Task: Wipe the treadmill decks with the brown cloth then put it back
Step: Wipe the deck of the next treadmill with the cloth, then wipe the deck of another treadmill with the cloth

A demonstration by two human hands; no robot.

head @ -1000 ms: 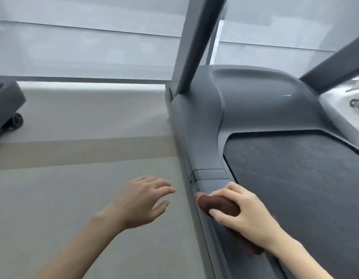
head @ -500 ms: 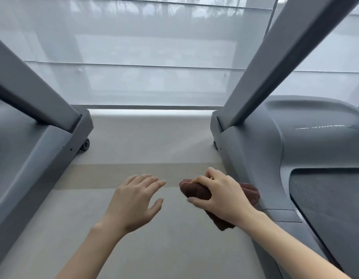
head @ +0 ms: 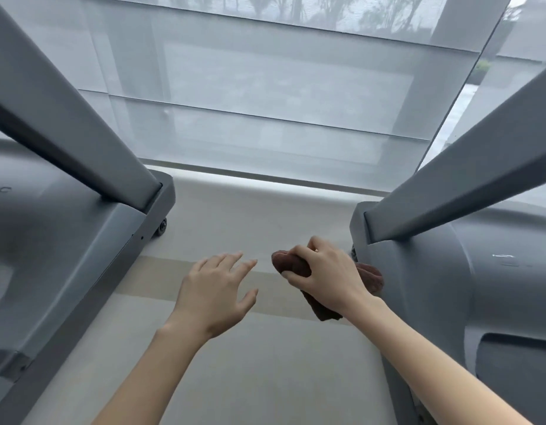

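My right hand (head: pixel 323 273) grips the bunched brown cloth (head: pixel 291 263) in the air over the floor, just left of the right treadmill (head: pixel 434 286). A tail of the cloth hangs below the hand. The cloth's right end lies close to the grey side cover of that treadmill; I cannot tell if it touches. My left hand (head: pixel 215 294) hovers beside it, empty, with fingers spread. A second grey treadmill (head: pixel 66 240) stands at the left, apart from both hands. A corner of the right treadmill's dark belt (head: pixel 516 354) shows at the lower right.
A strip of grey floor (head: pixel 235 378) with a tan band runs between the two treadmills. Slanted grey uprights rise from each machine at left (head: pixel 60 118) and right (head: pixel 467 173). A window with a translucent blind (head: pixel 265 87) closes off the far end. The left treadmill has a small wheel (head: pixel 162 227).
My right hand lifted the cloth off the right treadmill's side rail and carried it left into the gap. My view swung left and up, bringing the left treadmill into sight.
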